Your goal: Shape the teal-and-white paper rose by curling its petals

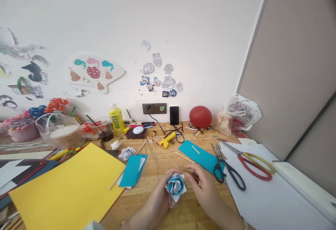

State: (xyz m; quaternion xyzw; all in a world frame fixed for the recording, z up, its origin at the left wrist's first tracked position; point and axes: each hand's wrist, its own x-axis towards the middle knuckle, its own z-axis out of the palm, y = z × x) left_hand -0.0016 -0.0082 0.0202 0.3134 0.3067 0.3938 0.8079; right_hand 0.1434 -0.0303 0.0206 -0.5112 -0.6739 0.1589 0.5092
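Before a wall [210,41] bearing red 囍 [93,72], the left hand [160,191] holds a paper flower [175,186], the right hand [201,181] something thin [184,170].

You have one blue-and-white paper rose [175,186], two pairs of scissors [219,156] [240,152], one red balloon [200,117], one yellow glue gun [167,141], one smartphone [174,115].
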